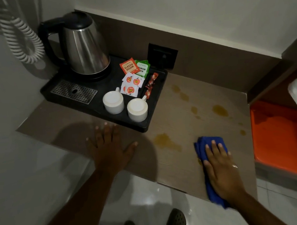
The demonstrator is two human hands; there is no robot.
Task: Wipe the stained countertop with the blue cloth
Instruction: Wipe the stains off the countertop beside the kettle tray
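The brown countertop (183,164) carries several yellow-brown stains: a large one (166,141) near the front middle, another (220,110) further back right, and small spots between. My right hand (220,169) lies flat on the blue cloth (208,163), pressing it onto the counter near the front right edge. The cloth pokes out beyond my fingertips and along the left of my palm. My left hand (109,146) rests flat on the counter's front edge with fingers spread, holding nothing, just in front of the black tray.
A black tray (154,109) holds a steel kettle (84,47), two upturned white cups (113,102) (137,109) and tea sachets (129,68). An orange tray (283,137) sits lower to the right. A coiled cord (22,34) hangs on the left wall. My shoes (175,224) stand below.
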